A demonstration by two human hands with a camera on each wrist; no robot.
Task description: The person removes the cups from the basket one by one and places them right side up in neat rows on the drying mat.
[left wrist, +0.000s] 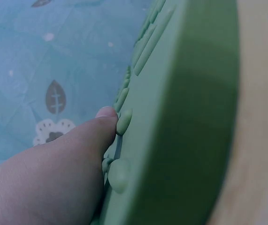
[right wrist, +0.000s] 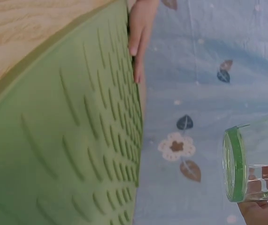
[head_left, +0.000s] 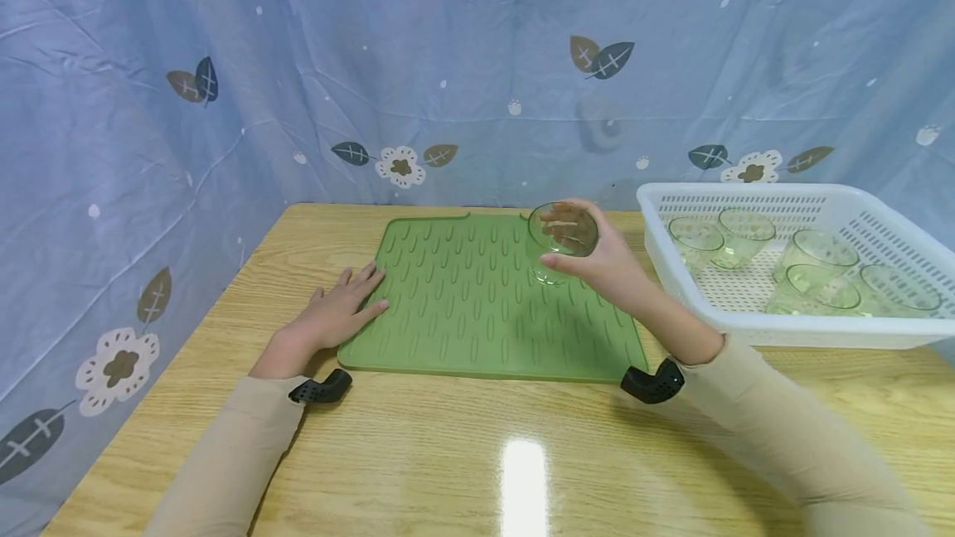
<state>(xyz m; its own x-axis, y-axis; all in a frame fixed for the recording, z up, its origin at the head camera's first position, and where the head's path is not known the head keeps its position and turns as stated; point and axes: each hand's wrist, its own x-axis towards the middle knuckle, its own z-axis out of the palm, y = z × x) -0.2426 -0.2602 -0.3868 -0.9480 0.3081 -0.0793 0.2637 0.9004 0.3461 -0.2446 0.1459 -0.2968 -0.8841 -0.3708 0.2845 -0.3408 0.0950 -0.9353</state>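
Note:
A green ridged mat (head_left: 448,297) lies on the table. Over its right half, the right hand (head_left: 604,263) grips a clear greenish glass (head_left: 552,247), fingers behind it and thumb in front, its rim facing up. In the right wrist view the base of the glass (right wrist: 238,164) shows above the mat surface (right wrist: 77,140). Spread and fairly straight, the fingers of the left hand (head_left: 336,313) rest on the mat's left edge. The left wrist view shows the left thumb (left wrist: 87,140) touching the raised ridges of the mat (left wrist: 157,117).
A white perforated basket (head_left: 821,330) stands at the right of the table, holding several similar glasses (head_left: 816,255). A blue patterned curtain (head_left: 485,65) hangs behind the table and along its left side. Wooden tabletop (head_left: 418,446) shows in front of the mat.

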